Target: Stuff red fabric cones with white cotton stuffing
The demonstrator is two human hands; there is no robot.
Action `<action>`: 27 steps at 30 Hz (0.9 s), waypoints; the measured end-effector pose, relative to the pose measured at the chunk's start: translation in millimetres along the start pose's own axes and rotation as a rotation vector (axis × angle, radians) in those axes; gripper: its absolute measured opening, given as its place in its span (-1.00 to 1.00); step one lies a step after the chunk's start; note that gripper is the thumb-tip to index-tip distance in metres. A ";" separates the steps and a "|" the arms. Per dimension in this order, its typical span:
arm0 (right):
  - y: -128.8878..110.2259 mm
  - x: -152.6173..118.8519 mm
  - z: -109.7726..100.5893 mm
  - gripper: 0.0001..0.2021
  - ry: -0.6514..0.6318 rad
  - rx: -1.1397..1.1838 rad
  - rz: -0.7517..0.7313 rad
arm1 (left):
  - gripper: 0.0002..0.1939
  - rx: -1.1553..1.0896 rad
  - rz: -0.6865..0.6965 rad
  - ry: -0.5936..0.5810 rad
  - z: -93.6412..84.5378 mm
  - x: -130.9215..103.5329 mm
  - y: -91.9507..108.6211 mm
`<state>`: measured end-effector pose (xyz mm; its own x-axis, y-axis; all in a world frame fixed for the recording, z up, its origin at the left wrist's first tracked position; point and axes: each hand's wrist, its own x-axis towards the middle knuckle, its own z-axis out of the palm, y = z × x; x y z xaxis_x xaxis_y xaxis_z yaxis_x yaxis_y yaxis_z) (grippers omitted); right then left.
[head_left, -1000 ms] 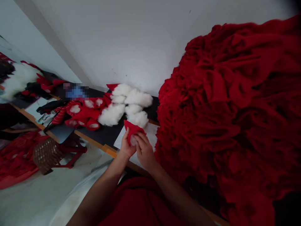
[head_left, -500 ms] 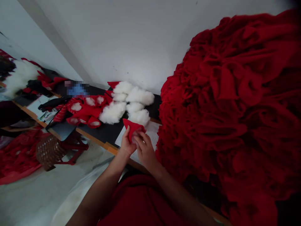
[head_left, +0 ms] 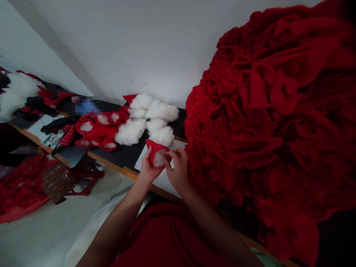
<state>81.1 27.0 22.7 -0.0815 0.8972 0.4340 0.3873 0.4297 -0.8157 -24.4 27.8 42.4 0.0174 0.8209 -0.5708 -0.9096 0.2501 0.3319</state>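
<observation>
In the middle of the head view, my left hand (head_left: 150, 167) is wrapped round a red cloth cone (head_left: 151, 145), its pointed tip toward the upper left. The cone's open mouth faces me, and white stuffing (head_left: 159, 158) fills it. At the mouth's right edge, my right hand (head_left: 178, 167) pinches the rim with its thumb and fingertips. Just beyond the hands lie several fluffy tufts of white stuffing (head_left: 161, 134) on the dark tabletop. Left of them sits a group of stuffed red cloth cones (head_left: 104, 130), their white-filled mouths showing.
A tall heap of red cloth pieces (head_left: 250, 122) rises on the right, close to my right arm. A white sheet (head_left: 167, 181) lies under my hands. To the left are a brown woven stool (head_left: 57, 181), red pieces in a bag (head_left: 22, 189) and part of another person (head_left: 11, 148).
My right fingers have moved from inside the cone's mouth to its right rim. The mouth now shows wider, with more of the white stuffing visible. The view has shifted slightly.
</observation>
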 end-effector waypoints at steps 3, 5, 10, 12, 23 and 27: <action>5.8 7.4 2.9 -0.62 0.003 0.172 0.151 | -0.67 0.042 -0.044 0.021 1.7 0.4 -0.3; 11.8 10.8 7.4 -0.63 -0.015 0.230 0.238 | -0.67 0.087 -0.078 0.031 2.7 -0.3 -2.4; 24.7 13.7 13.9 -0.82 0.067 0.221 0.318 | -0.54 0.334 0.223 0.009 -6.0 -8.8 -10.3; 23.5 12.9 13.2 -0.87 0.075 0.185 0.240 | -0.42 0.494 0.403 0.024 -12.6 -11.9 -11.7; 16.4 -3.7 12.1 -0.83 0.036 0.141 -0.036 | -0.66 0.695 0.798 0.155 -33.2 -3.2 -3.7; 19.9 -7.9 12.8 -0.84 -0.030 0.143 -0.034 | -0.60 0.757 0.703 0.089 -36.4 -9.9 -7.2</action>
<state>77.6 29.8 -1.8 -0.1205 0.8835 0.4526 0.2493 0.4682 -0.8477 -33.2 -0.8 18.4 -0.4750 0.8732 -0.1093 -0.2035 0.0118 0.9790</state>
